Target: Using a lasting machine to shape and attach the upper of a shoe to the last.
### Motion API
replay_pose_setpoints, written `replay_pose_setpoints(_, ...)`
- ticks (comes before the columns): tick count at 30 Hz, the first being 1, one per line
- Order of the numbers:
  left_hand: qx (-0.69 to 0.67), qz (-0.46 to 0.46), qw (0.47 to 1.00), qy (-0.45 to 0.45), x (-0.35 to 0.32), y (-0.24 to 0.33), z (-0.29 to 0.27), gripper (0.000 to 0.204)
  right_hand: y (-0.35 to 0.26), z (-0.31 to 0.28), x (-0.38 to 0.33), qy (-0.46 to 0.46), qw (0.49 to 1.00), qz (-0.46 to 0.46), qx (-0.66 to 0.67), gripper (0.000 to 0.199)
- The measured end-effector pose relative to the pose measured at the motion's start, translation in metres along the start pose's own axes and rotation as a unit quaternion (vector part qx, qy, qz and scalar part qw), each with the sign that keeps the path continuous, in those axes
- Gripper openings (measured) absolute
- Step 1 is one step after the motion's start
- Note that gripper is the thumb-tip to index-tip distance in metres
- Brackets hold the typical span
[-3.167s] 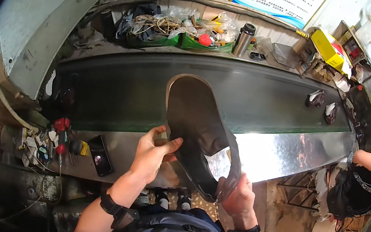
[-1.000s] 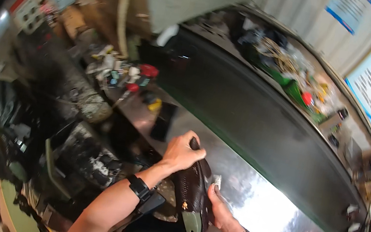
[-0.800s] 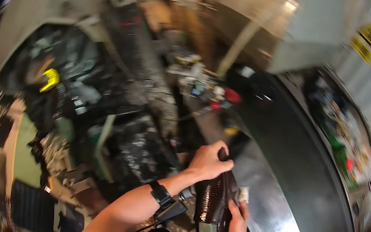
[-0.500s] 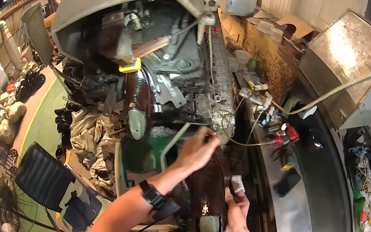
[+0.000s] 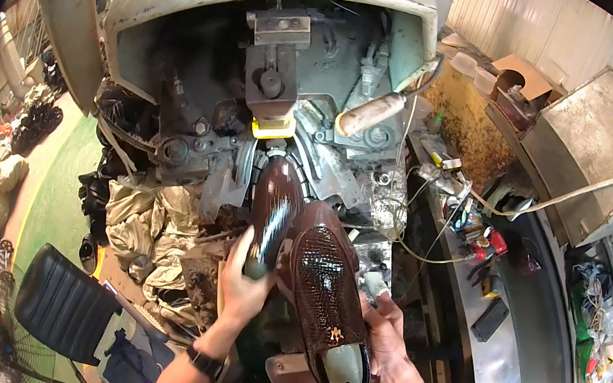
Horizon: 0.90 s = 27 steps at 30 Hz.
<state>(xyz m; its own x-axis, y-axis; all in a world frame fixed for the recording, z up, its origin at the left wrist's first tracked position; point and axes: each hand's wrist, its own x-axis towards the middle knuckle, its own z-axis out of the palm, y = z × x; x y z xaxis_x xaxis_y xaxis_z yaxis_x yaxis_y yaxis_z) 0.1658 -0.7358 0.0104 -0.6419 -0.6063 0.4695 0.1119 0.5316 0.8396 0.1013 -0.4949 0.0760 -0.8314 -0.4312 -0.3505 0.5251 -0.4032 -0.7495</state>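
Head view is looking straight down at 2 brown shoes in front of a big grey-green machine. The left hand is wrapping its fingers around the glossy brown shoe, gripping it low down while its toe is pointing up into the machine, just under the yellow-edged clamp block. The right hand is cupping the near shoe from the right side, fingers curling tight against its edge; this 1 is showing a scaly, crocodile-pattern upper and a grey-green last heel close to the person's chest. The 2 shoes are lying side by side, touching along their length. A black wristband is sitting on each wrist. Off to the right, a curved metal tabletop is carrying small tools and red-handled pliers. Down left, a black padded seat is standing on the green floor, with crumpled sacking beside the machine.
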Motion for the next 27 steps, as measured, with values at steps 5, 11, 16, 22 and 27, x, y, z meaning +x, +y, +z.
replay_pose_setpoints(5, -0.169, -0.163, 0.961, -0.149, -0.057, -0.046, -0.058, 0.077, 0.015, 0.028, 0.032, 0.031, 0.997, 0.065, -0.008, 0.048)
replay_pose_setpoints(11, -0.475, -0.368, 0.799, 0.017, 0.001, 0.012, -0.020, 0.035, 0.033, 0.060, 0.091, -0.047, 0.995, 0.072, 0.045, 0.026)
replay_pose_setpoints(16, -0.457, -0.435, 0.775, 0.036, 0.037, 0.026, -0.005, 0.030, 0.043, 0.072, 0.122, -0.041, 0.998, 0.045, 0.033, 0.041)
replay_pose_setpoints(22, -0.480, -0.435, 0.756, 0.096, 0.050, 0.012, 0.007, 0.029, 0.041, 0.080, 0.144, -0.058, 0.994, 0.063, 0.065, 0.038)
replay_pose_setpoints(27, -0.496, -0.434, 0.742, 0.121, 0.052, 0.014, 0.014, 0.032, 0.037, 0.086, 0.144, -0.032, 0.994, 0.077, 0.064, 0.033)
